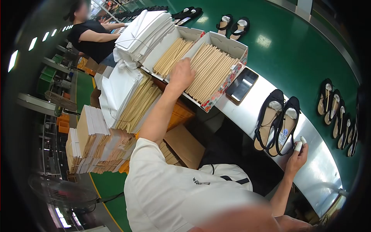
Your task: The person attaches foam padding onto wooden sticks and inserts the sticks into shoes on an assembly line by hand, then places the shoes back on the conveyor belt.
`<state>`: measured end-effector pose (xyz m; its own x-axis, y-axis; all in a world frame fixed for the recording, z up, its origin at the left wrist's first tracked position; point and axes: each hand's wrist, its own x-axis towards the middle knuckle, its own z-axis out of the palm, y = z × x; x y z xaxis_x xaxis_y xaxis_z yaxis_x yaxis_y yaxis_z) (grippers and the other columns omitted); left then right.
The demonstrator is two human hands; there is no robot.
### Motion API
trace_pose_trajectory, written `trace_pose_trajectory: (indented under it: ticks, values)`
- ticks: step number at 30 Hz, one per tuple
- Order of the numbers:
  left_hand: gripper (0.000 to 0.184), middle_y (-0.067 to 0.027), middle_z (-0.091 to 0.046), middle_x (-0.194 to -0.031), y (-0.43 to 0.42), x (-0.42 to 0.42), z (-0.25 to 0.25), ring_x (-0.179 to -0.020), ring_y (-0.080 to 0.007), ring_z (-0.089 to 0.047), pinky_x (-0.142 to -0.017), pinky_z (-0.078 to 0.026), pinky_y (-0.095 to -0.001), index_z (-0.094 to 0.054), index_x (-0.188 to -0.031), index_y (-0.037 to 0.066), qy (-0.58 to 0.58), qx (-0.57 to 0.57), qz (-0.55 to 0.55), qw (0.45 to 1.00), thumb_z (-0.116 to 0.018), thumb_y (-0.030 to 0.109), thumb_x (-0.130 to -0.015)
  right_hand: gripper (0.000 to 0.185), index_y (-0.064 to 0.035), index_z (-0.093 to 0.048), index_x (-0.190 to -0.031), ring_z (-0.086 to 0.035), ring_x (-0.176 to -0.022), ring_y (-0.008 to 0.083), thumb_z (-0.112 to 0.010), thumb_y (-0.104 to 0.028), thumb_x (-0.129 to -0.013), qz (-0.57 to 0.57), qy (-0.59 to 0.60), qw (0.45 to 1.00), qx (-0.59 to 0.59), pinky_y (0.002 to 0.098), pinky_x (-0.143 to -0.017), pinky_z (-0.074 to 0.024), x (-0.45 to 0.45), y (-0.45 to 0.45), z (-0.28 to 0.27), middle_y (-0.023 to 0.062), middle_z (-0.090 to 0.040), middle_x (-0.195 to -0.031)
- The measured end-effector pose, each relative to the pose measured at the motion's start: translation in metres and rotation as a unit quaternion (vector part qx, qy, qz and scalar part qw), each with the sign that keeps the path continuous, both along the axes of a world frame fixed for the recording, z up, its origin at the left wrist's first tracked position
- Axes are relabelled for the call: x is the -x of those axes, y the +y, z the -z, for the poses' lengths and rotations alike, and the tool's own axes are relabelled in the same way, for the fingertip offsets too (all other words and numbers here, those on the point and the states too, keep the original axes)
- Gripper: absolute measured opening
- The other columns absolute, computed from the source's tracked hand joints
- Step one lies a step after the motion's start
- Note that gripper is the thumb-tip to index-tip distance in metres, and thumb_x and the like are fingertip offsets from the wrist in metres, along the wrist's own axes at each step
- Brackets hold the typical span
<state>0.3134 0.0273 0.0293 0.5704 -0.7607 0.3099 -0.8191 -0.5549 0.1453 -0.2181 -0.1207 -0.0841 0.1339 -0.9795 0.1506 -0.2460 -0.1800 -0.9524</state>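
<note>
My left hand [182,74] is over the divide between two open boxes of thin tan sticks, its fingers curled down. What they pinch, if anything, is hidden. Long sticks [211,69] fill the right box [240,50], and more sticks [174,58] lie in the left box [156,50]. On the metal table edge stands a pair of black strappy flat shoes [273,123] with crumpled white stuffing in the toes. Just right of their heels is my right hand [296,156], white covers on two fingertips, fingers raised and slightly apart, with nothing visible in it.
A phone [242,86] lies between the boxes and the shoes. Stacks of white paper [145,34] and bundled sheets [119,92] rise at left. Several black shoes stand on the green conveyor [286,50]. A co-worker [92,34] stands at far left; a fan [63,191] is below.
</note>
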Motion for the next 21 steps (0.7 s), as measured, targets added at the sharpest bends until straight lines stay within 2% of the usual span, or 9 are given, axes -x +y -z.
trace_pose_trajectory:
  ticks: [3,5,8,10,12,13,15,18,21]
  values:
    - [0.04,-0.0273,-0.071,-0.103,0.0,-0.004,-0.004,-0.099,-0.0454,-0.069,-0.088,-0.056,-0.0526,-0.064,-0.117,-0.004,-0.009,0.008,0.004,1.0,-0.075,0.02,-0.087,0.033,0.0025,-0.062,-0.132,-0.057,-0.095,0.0103,-0.056,-0.022,-0.111,-0.002,0.018,1.0,0.009,0.0244,-0.089,-0.0469,0.002,-0.001,0.003,0.0031,-0.064,-0.103]
    - [0.039,-0.0264,-0.072,-0.104,-0.002,-0.009,-0.016,-0.098,-0.0454,-0.07,-0.087,-0.056,-0.0526,-0.066,-0.117,-0.002,-0.003,0.097,0.014,0.995,-0.075,0.02,-0.087,0.032,0.0023,-0.063,-0.132,-0.056,-0.094,0.01,-0.056,-0.021,-0.111,0.014,0.036,0.999,0.011,0.0239,-0.088,-0.0468,0.001,0.0,0.002,0.0027,-0.064,-0.103]
    - [0.039,-0.0262,-0.073,-0.108,-0.004,-0.054,-0.032,-0.1,-0.0463,-0.069,-0.087,-0.056,-0.0529,-0.067,-0.118,-0.001,0.011,0.127,-0.027,0.991,-0.075,0.02,-0.086,0.031,0.0033,-0.064,-0.13,-0.059,-0.095,0.0103,-0.057,-0.019,-0.11,0.014,0.043,0.999,0.01,0.0249,-0.089,-0.049,0.0,0.003,-0.004,0.0041,-0.066,-0.104]
    - [0.039,-0.0282,-0.072,-0.11,-0.004,-0.105,-0.019,-0.103,-0.047,-0.069,-0.09,-0.055,-0.053,-0.068,-0.117,0.0,-0.026,0.105,-0.073,0.991,-0.075,0.022,-0.086,0.029,0.0036,-0.064,-0.128,-0.062,-0.094,0.0114,-0.057,-0.017,-0.11,0.014,0.049,0.998,0.021,0.0263,-0.088,-0.0511,-0.002,0.003,-0.006,0.0051,-0.067,-0.101]
    - [0.051,-0.0292,-0.072,-0.113,0.004,-0.162,0.007,-0.108,-0.0457,-0.069,-0.095,-0.056,-0.051,-0.067,-0.121,-0.003,-0.005,0.024,-0.114,0.993,-0.079,0.032,-0.085,0.028,0.0036,-0.064,-0.128,-0.062,-0.094,0.0113,-0.057,-0.017,-0.11,0.018,0.056,0.998,0.023,0.0265,-0.088,-0.0513,-0.002,0.004,-0.009,0.005,-0.067,-0.101]
    - [0.051,-0.0292,-0.072,-0.113,0.004,-0.174,0.012,-0.108,-0.0457,-0.069,-0.095,-0.056,-0.051,-0.067,-0.121,-0.003,-0.004,0.027,-0.108,0.994,-0.079,0.032,-0.085,0.028,0.0035,-0.064,-0.128,-0.062,-0.093,0.0113,-0.057,-0.017,-0.11,0.012,0.061,0.998,0.021,0.0267,-0.088,-0.0514,-0.003,0.005,-0.01,0.0049,-0.067,-0.1]
    - [0.068,-0.0296,-0.072,-0.114,0.005,-0.186,0.023,-0.111,-0.0435,-0.07,-0.099,-0.055,-0.0491,-0.065,-0.126,-0.006,0.123,-0.089,-0.159,0.975,-0.084,0.04,-0.081,0.028,0.0036,-0.064,-0.127,-0.062,-0.092,0.0113,-0.057,-0.017,-0.11,0.025,0.069,0.997,0.02,0.0268,-0.087,-0.0514,-0.006,0.005,-0.013,0.0049,-0.067,-0.098]
    - [0.079,-0.0299,-0.072,-0.116,0.001,-0.19,0.045,-0.114,-0.0426,-0.069,-0.101,-0.054,-0.0469,-0.063,-0.128,-0.011,0.069,-0.148,-0.186,0.969,-0.089,0.043,-0.077,0.027,0.0033,-0.064,-0.127,-0.062,-0.091,0.0112,-0.057,-0.016,-0.11,0.026,0.078,0.996,0.021,0.0269,-0.085,-0.0512,-0.005,0.005,-0.013,0.0047,-0.066,-0.097]
    - [0.069,-0.0299,-0.072,-0.119,-0.005,-0.195,0.044,-0.116,-0.0418,-0.069,-0.101,-0.054,-0.0457,-0.067,-0.121,-0.009,0.151,-0.142,-0.176,0.962,-0.091,0.036,-0.075,0.028,0.0024,-0.064,-0.13,-0.057,-0.09,0.0092,-0.057,-0.016,-0.11,0.013,0.088,0.996,0.013,0.0239,-0.084,-0.0472,-0.005,0.004,-0.014,0.0026,-0.064,-0.099]
